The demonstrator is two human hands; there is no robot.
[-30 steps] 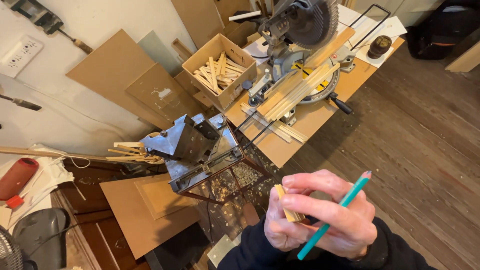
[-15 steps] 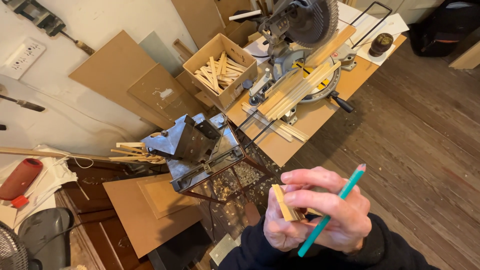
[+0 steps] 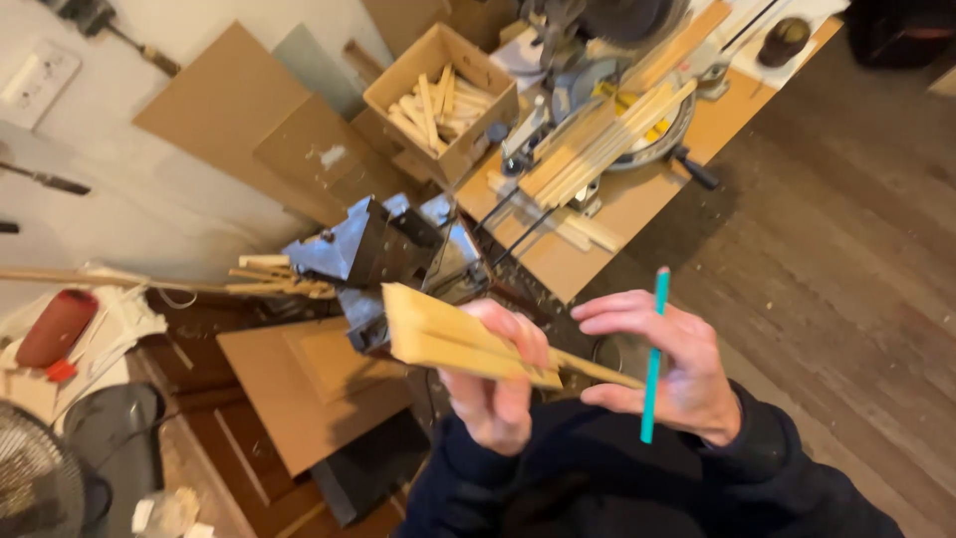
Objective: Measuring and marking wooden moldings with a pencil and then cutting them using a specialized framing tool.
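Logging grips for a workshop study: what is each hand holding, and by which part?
Left hand grips the wood strips near their middle. Right hand holds the teal pencil at mid-shaft, fingertips touching the strips' far end.

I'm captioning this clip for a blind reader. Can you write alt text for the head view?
Seen from above, the left hand grips a bundle of flat wood strips while the right hand touches their far end and holds a teal pencil. Beyond them, a workbench carries a miter saw with more strips, beside a cardboard box of offcuts.
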